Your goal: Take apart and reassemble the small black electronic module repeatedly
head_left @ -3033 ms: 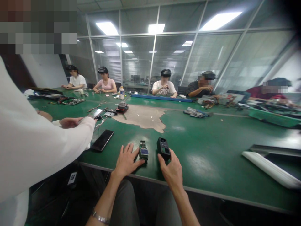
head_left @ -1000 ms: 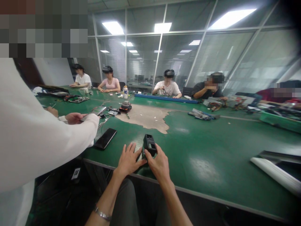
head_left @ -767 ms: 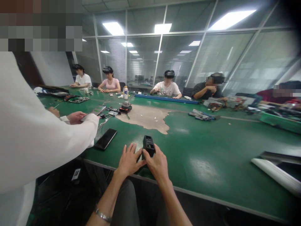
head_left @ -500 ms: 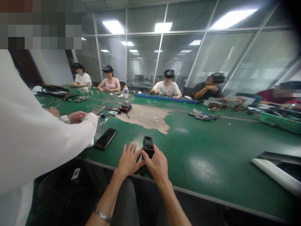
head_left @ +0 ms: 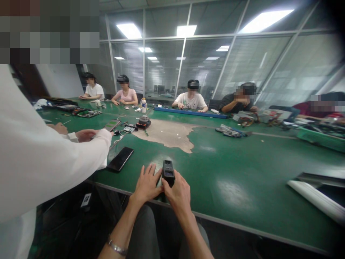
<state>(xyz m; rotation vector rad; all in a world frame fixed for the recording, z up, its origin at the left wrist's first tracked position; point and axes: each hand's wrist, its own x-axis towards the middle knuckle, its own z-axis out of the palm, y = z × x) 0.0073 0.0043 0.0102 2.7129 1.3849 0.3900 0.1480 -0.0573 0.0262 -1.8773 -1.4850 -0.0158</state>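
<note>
A black rectangular plastic case (head_left: 168, 173) stands upright on the green table just in front of me, its end showing small openings. My right hand (head_left: 176, 196) grips its lower part from the near side. My left hand (head_left: 147, 184) rests on the table with fingers spread, its thumb against the case's lower left side. A small circuit board seen earlier is now hidden behind the case and my hands, apart from perhaps a pale sliver by my left thumb.
A black smartphone (head_left: 120, 159) lies left of my hands. A co-worker's white sleeve (head_left: 48, 158) fills the left side, that hand near a green-screened device (head_left: 112, 125). A worn tan patch (head_left: 167, 136) marks the table; a white roll (head_left: 318, 199) lies right. Several people sit beyond.
My right hand carried the black case left onto the circuit board, which went out of sight. The case then stood more upright and moved slightly nearer to me, between my hands.
</note>
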